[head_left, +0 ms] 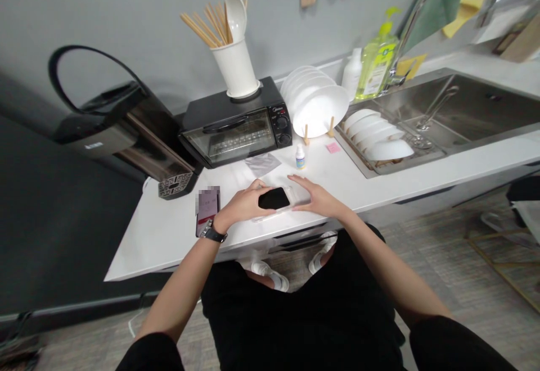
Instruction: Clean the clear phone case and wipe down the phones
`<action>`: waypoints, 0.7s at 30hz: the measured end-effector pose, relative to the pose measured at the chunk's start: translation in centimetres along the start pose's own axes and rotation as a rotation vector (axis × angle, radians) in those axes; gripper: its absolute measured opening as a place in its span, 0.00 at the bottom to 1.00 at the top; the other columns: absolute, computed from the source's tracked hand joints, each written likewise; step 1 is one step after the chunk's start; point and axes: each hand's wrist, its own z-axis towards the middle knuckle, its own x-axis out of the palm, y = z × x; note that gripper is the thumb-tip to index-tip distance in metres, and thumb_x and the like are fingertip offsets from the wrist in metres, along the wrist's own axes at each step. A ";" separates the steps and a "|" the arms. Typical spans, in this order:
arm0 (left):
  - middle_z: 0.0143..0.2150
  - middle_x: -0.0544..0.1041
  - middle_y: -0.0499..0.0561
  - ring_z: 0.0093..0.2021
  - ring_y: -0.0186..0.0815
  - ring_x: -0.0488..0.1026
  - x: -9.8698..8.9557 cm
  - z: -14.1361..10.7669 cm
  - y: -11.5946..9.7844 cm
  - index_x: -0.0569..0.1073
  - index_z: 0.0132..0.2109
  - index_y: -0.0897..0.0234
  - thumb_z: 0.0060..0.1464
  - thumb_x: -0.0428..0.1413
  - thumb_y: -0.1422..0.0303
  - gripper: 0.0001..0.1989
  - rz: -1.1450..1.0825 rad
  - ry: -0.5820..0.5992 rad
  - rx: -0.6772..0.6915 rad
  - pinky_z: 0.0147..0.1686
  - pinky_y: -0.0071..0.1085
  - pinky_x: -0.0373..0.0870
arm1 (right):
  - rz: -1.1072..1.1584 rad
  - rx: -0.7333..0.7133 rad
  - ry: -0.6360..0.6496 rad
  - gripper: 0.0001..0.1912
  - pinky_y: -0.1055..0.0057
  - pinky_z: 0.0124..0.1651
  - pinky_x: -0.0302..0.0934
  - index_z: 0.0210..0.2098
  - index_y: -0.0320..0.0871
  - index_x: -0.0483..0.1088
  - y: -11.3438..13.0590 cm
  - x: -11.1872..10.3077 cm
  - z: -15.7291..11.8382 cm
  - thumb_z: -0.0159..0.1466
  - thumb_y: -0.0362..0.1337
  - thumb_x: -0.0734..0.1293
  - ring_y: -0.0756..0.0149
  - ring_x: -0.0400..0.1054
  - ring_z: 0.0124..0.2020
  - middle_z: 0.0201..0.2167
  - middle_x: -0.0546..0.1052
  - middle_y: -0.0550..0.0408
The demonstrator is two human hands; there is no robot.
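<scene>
Near the counter's front edge, my left hand (246,202), with a black watch on its wrist, grips the left end of a small black-faced object (274,198), perhaps a phone. A clear, pale item, maybe a case or wrapper, lies around and right of it. My right hand (317,198) has thumb and fingers spread at that clear item's right side. A phone with a lit screen (207,212) lies on the counter left of my left hand. Beyond my hands stands a small white bottle (300,157), with a flat grey sheet (262,164) to its left.
A black toaster oven (236,129) carries a white utensil holder (236,68). Left of it is a tall dark machine (139,129). Racked plates (318,109), a pink note (333,148), bowls (388,149), soap bottles (377,67) and the sink (476,112) are right.
</scene>
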 end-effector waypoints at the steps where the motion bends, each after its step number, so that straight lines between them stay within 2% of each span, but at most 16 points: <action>1: 0.68 0.74 0.52 0.58 0.47 0.83 0.2 0.0 -0.1 0.74 0.76 0.50 0.65 0.68 0.51 0.36 0.017 0.006 0.003 0.63 0.38 0.78 | -0.050 0.006 0.029 0.55 0.40 0.87 0.53 0.84 0.52 0.61 -0.1 -0.1 -0.1 0.64 0.43 0.85 0.41 0.61 0.84 0.82 0.66 0.42; 4: 0.68 0.73 0.54 0.58 0.47 0.83 0.7 0.4 -0.4 0.71 0.79 0.53 0.65 0.68 0.53 0.39 0.076 0.009 0.033 0.63 0.39 0.78 | -0.171 0.023 0.096 0.53 0.38 0.85 0.56 0.83 0.51 0.63 -0.3 0.3 0.1 0.64 0.41 0.85 0.39 0.67 0.80 0.80 0.70 0.41; 7: 0.62 0.76 0.56 0.60 0.48 0.80 1.3 0.8 -0.8 0.71 0.79 0.55 0.66 0.68 0.54 0.38 0.142 -0.018 0.095 0.63 0.40 0.78 | -0.231 0.029 0.106 0.51 0.37 0.85 0.57 0.81 0.48 0.68 -0.6 0.8 0.6 0.63 0.41 0.86 0.37 0.68 0.79 0.78 0.72 0.40; 9: 0.58 0.77 0.57 0.63 0.51 0.76 1.8 0.9 -0.8 0.73 0.77 0.59 0.66 0.68 0.55 0.37 0.192 -0.059 0.151 0.67 0.42 0.76 | -0.244 0.022 0.105 0.51 0.37 0.85 0.57 0.80 0.48 0.69 -0.8 0.8 0.7 0.62 0.43 0.87 0.37 0.69 0.78 0.77 0.74 0.39; 12: 0.59 0.77 0.60 0.66 0.54 0.72 2.3 0.7 -0.9 0.72 0.78 0.64 0.68 0.67 0.55 0.37 0.245 -0.086 0.192 0.70 0.46 0.73 | -0.246 -0.008 0.109 0.51 0.36 0.86 0.55 0.79 0.49 0.70 -1.2 0.8 0.8 0.61 0.45 0.88 0.39 0.71 0.78 0.76 0.75 0.40; 16: 0.63 0.76 0.62 0.65 0.53 0.74 2.7 0.0 -1.2 0.69 0.79 0.65 0.72 0.64 0.52 0.38 0.259 -0.057 0.146 0.67 0.47 0.75 | -0.271 -0.019 0.105 0.49 0.35 0.84 0.57 0.78 0.51 0.70 -1.3 0.8 0.7 0.62 0.48 0.87 0.40 0.71 0.78 0.76 0.76 0.40; 21: 0.61 0.76 0.63 0.63 0.55 0.75 2.8 -0.5 -2.2 0.71 0.78 0.66 0.74 0.61 0.50 0.36 0.294 -0.039 0.075 0.63 0.47 0.78 | -0.302 -0.004 0.096 0.48 0.36 0.84 0.58 0.76 0.50 0.73 -1.0 1.1 0.7 0.61 0.50 0.87 0.39 0.72 0.77 0.75 0.77 0.39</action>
